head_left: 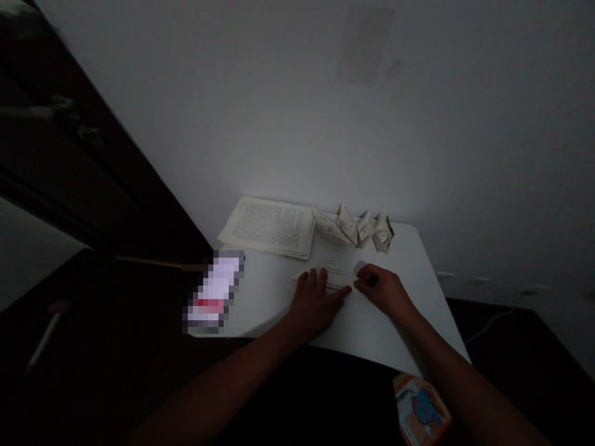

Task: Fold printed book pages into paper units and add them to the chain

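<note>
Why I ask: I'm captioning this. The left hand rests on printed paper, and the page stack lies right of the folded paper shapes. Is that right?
Not quite: the head view shows the page stack left of the folded paper shapes. The left hand rests on printed paper.

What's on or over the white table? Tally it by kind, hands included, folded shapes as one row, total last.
Printed page stack: 1
Row of folded paper: 1
Printed sheet: 1
Phone-like thing: 1
Hands, left hand and right hand: 2
Total: 6
</note>
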Available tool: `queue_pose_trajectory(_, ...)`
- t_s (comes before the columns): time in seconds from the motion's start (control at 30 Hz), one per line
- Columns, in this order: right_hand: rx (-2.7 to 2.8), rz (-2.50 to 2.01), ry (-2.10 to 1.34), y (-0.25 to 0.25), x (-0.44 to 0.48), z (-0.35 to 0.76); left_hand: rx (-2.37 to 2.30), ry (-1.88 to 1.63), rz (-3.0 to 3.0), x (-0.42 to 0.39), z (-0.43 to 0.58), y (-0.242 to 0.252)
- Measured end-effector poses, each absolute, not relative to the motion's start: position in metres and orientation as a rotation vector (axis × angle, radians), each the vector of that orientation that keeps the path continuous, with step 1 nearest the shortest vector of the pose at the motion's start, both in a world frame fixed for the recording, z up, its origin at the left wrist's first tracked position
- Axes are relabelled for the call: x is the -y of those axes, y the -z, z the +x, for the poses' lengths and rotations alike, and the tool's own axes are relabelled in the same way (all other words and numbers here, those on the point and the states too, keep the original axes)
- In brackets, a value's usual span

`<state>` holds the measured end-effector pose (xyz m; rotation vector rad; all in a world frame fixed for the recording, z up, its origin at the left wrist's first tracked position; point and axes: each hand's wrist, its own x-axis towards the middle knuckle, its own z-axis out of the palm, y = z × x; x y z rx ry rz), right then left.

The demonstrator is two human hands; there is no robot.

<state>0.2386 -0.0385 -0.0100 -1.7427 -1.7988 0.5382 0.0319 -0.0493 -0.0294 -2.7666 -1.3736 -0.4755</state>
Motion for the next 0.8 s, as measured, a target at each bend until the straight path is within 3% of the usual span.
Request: queue_pose_trajectory(0.8,1.794,-1.768,-0.508,0.011,0.027,0.229,1.352,0.466,-2.787,0.05,0.033,0.029)
